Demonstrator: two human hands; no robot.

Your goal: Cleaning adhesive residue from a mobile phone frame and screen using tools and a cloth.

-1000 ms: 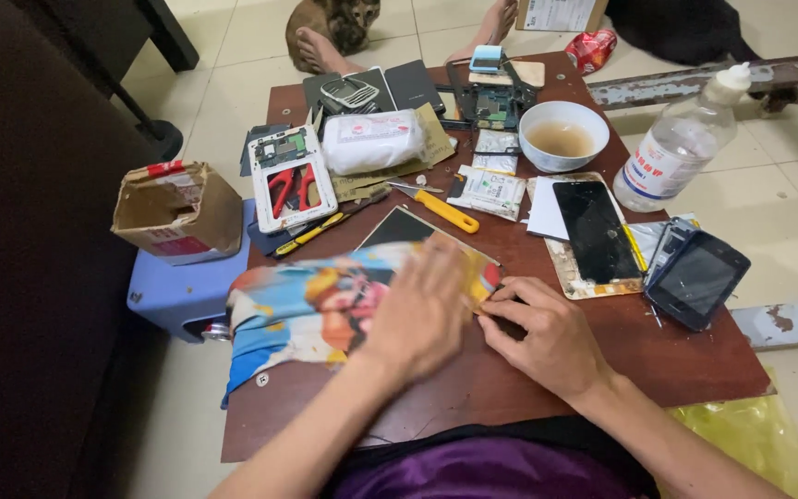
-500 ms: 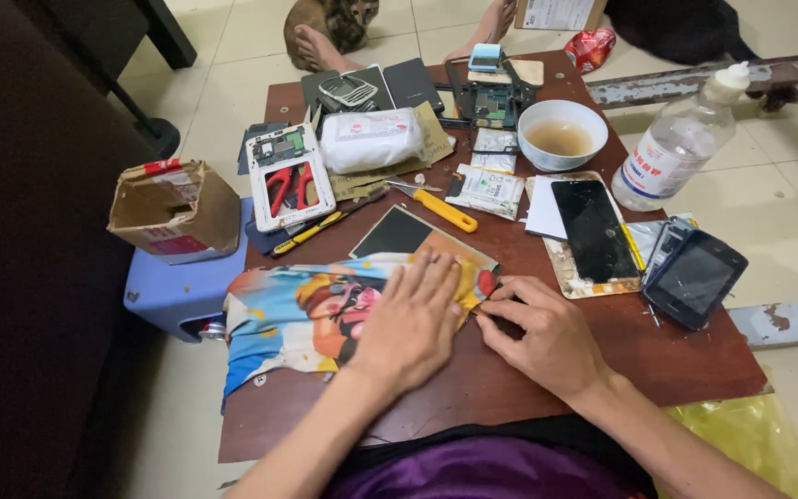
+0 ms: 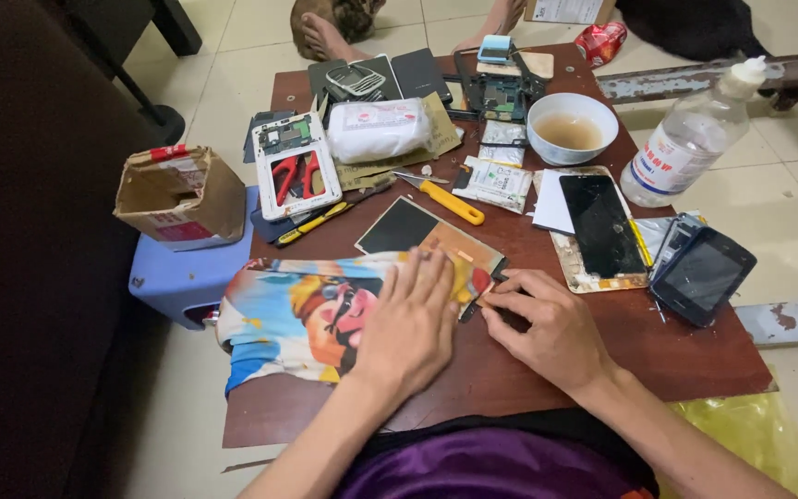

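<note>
The left hand [image 3: 410, 325] lies flat, palm down, with its fingers [image 3: 431, 273] spread lightly over a colourful printed cloth [image 3: 297, 310] that covers the near-left part of the reddish-brown surface [image 3: 695, 360]. The cloth drapes over the left edge of the surface. The right hand [image 3: 551, 328] rests just beside it, its fingers [image 3: 510, 300] curled and pressed together around a small dark part [image 3: 496, 277] at the cloth's right edge; what exactly they pinch cannot be told.

Just beyond the hands lies a flat dark panel [image 3: 404, 226] with an orange-tan end, partly tucked under the cloth. A yellow-handled knife [image 3: 450, 201] sits behind it. To the right, a black phone screen [image 3: 599, 225] rests on a pale frame, and a dark handset [image 3: 702, 274] lies near the right edge. Farther back stand a white bowl [image 3: 573, 127] of brownish liquid, a clear plastic bottle [image 3: 690, 139] and a white tray [image 3: 293, 166] holding red-handled pliers. A torn cardboard box [image 3: 180, 194] sits on a pale blue stool [image 3: 182, 277] left of the surface.
</note>
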